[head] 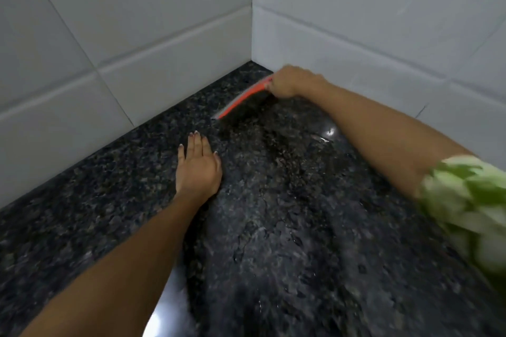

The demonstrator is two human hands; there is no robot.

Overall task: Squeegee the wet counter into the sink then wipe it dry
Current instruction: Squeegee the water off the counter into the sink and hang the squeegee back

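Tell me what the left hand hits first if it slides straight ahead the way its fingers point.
Likely the orange squeegee, whose near tip lies just beyond the left hand; depth is unclear, so it might pass by and reach the tiled wall.

- Counter (287, 200): dark speckled granite-like stone, polished; wet film gives glossy highlights near the middle and at the front edge.
- Wall tiles (137, 22): white glazed ceramic, smooth, faint sheen, thin grout lines.
- Squeegee (243, 98): orange plastic body, smooth; blade edge blurred.
- Sleeve (471, 200): green-and-white printed cloth, matt.
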